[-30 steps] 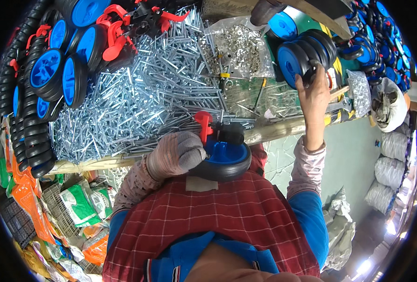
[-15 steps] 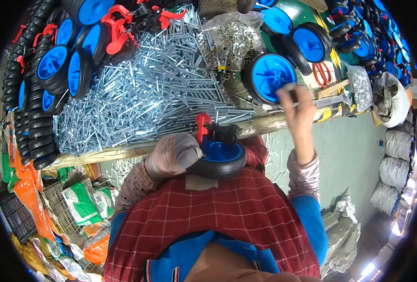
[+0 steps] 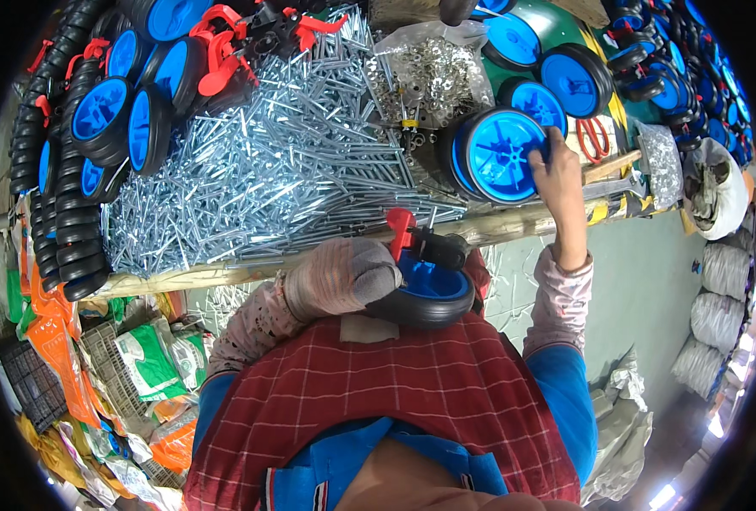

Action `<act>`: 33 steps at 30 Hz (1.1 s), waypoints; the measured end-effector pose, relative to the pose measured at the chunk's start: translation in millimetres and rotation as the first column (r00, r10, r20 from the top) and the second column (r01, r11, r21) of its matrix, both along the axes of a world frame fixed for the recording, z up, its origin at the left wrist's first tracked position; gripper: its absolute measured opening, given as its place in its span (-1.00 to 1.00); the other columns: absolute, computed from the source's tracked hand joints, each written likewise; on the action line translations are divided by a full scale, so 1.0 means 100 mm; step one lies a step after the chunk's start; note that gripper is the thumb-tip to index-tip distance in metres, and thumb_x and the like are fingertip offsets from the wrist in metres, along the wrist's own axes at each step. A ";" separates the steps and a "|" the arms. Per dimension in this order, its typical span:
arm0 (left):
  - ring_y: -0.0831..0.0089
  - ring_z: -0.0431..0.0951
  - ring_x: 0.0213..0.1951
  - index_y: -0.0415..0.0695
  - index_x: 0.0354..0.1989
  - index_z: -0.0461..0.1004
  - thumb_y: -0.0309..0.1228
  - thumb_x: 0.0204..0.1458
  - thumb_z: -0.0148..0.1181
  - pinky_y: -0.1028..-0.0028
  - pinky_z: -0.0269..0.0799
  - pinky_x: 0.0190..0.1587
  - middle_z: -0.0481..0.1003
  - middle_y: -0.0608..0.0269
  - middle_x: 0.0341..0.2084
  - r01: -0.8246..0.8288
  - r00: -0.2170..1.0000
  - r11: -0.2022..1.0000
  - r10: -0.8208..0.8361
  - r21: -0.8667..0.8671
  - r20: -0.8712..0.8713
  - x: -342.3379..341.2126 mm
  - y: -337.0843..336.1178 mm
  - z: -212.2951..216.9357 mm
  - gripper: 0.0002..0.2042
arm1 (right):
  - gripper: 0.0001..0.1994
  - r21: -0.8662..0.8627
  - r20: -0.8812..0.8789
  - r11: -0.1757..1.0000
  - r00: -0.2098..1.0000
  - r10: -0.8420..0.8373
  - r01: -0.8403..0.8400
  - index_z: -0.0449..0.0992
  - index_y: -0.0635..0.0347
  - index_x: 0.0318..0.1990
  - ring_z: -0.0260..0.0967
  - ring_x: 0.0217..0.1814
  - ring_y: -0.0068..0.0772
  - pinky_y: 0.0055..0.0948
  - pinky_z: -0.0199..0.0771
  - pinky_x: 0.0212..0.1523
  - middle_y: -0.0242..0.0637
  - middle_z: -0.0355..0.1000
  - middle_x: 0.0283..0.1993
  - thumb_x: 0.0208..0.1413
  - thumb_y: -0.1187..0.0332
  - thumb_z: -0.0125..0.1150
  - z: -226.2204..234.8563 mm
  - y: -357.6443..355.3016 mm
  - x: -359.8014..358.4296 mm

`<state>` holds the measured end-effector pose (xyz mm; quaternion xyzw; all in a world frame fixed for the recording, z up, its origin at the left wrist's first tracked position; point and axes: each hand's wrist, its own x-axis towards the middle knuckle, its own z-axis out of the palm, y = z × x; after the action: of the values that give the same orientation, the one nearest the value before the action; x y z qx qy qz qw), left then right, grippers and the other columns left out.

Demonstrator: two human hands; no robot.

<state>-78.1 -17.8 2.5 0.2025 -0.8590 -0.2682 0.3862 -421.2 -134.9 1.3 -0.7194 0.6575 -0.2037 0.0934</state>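
Fingers of my right hand [image 3: 563, 177] pinch the right rim of a blue wheel [image 3: 507, 155], near the front edge of the worktop [image 3: 514, 226], to the right of the bolts [image 3: 284, 153]. My left hand [image 3: 344, 277], in a glove, curls its fingers together by the wheel with the red lever [image 3: 420, 313], just outside that front edge. I can't tell how hard they squeeze. I see 2 wheels bunched at my right hand, so a quick tug could tip the back wheel [image 3: 452, 162]. A loose left hold could drop the lever wheel.
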 end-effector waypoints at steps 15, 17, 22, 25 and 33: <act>0.16 0.57 -0.38 -0.07 -0.34 0.43 -0.24 -0.26 0.55 0.30 0.47 -0.36 0.51 0.20 -0.42 0.004 1.000 0.850 -0.013 0.526 0.015 0.03 -0.10 0.09 -0.60 | -0.68 -0.083 0.366 0.957 0.885 0.289 -0.278 0.51 0.20 -0.11 0.60 -0.32 -0.08 -0.33 0.55 -0.32 -0.13 0.55 -0.39 -0.08 0.42 0.34 0.53 0.41 0.84; 0.20 0.57 -0.40 -0.06 -0.41 0.42 -0.25 -0.26 0.54 0.32 0.46 -0.36 0.51 0.22 -0.46 -0.036 0.999 0.850 0.018 0.525 0.039 0.03 -0.09 0.09 -0.63 | -0.64 -0.225 0.340 0.894 0.829 0.444 -0.387 0.52 0.19 -0.08 0.59 -0.32 -0.10 -0.31 0.54 -0.33 -0.15 0.56 -0.32 -0.11 0.44 0.35 0.45 0.39 0.79; 0.13 0.58 -0.39 -0.15 -0.22 0.44 -0.46 -0.17 0.41 0.26 0.52 -0.38 0.50 0.15 -0.42 0.011 0.999 0.939 -0.028 0.344 0.045 0.11 0.02 -0.24 -0.67 | -0.58 -0.100 0.461 0.741 0.630 0.626 -0.664 0.58 0.24 -0.09 0.53 -0.23 -0.02 -0.23 0.52 -0.20 -0.07 0.56 -0.21 -0.13 0.27 0.46 0.34 0.20 0.80; 0.15 0.58 -0.41 -0.19 -0.24 0.44 -0.55 -0.22 0.33 0.26 0.56 -0.40 0.50 0.13 -0.41 -0.054 0.998 0.991 0.048 0.124 0.050 0.19 -0.05 -0.01 -0.69 | -0.74 -0.073 0.257 0.843 0.806 0.533 -0.534 0.58 0.29 -0.17 0.51 -0.20 0.05 -0.20 0.51 -0.19 -0.03 0.54 -0.23 -0.03 0.38 0.35 0.11 -0.36 0.84; 0.18 0.60 -0.40 -0.15 -0.30 0.50 -0.48 -0.27 0.35 0.31 0.55 -0.44 0.51 0.15 -0.42 -0.069 0.997 0.990 0.067 0.125 0.023 0.27 -0.15 -0.09 -0.72 | -0.77 0.051 -0.023 0.930 0.930 0.366 -0.364 0.60 0.17 -0.19 0.52 -0.21 0.07 -0.11 0.51 -0.21 -0.04 0.55 -0.29 -0.05 0.39 0.37 -0.23 -0.86 1.00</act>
<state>-50.7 -32.5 -6.7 0.2580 -0.8366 -0.3064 0.3738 -321.3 -220.6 -21.5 -0.8299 0.5182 -0.1562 0.1356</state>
